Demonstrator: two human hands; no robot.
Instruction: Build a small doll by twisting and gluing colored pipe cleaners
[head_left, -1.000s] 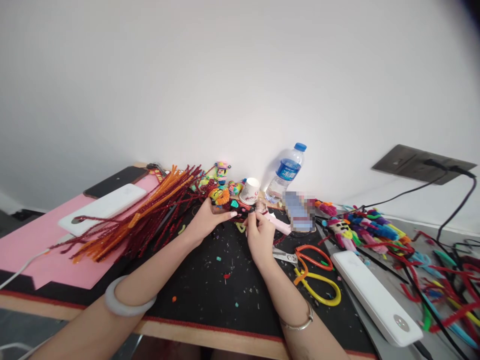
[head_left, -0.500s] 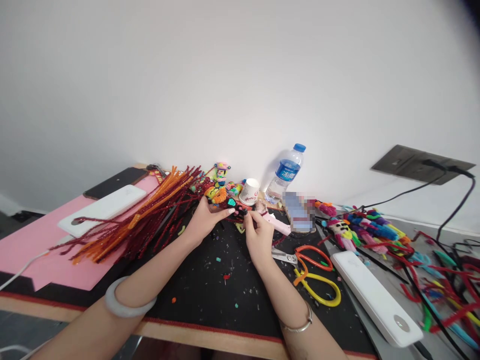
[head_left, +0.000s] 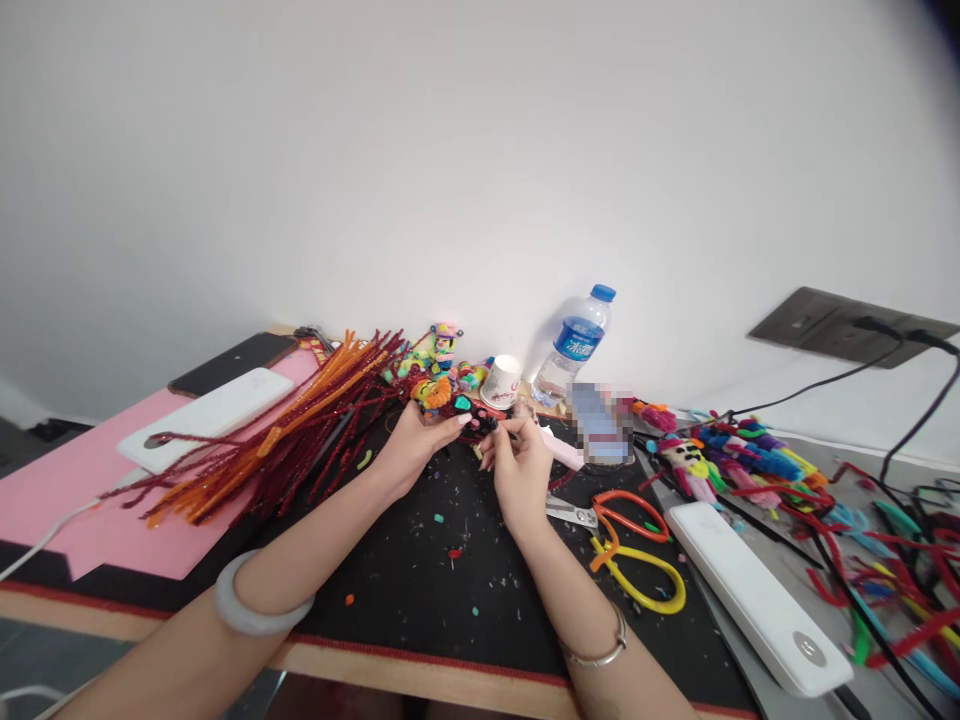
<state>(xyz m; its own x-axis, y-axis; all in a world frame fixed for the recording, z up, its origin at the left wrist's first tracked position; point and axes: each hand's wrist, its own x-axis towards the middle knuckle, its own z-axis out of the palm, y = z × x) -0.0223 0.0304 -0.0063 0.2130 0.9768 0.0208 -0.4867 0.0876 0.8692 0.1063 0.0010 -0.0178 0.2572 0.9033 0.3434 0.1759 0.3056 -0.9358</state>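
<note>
My left hand and my right hand meet over the black mat, both closed around a small dark-red pipe-cleaner craft piece with a teal bit on it. The left hand's fingers cup it from the left. From the right, the right hand's fingertips pinch its end. A bundle of red and orange pipe cleaners lies just left of my left hand. A pale bangle sits on my left wrist and a thin bracelet on my right.
Scissors with orange and yellow handles lie right of my right hand. A water bottle, a paper cup and small figures stand at the back. White power banks, coloured pipe-cleaner figures and cables flank the mat.
My right hand has lifted a little and its fingers have shifted on the craft piece. The left hand has barely moved.
</note>
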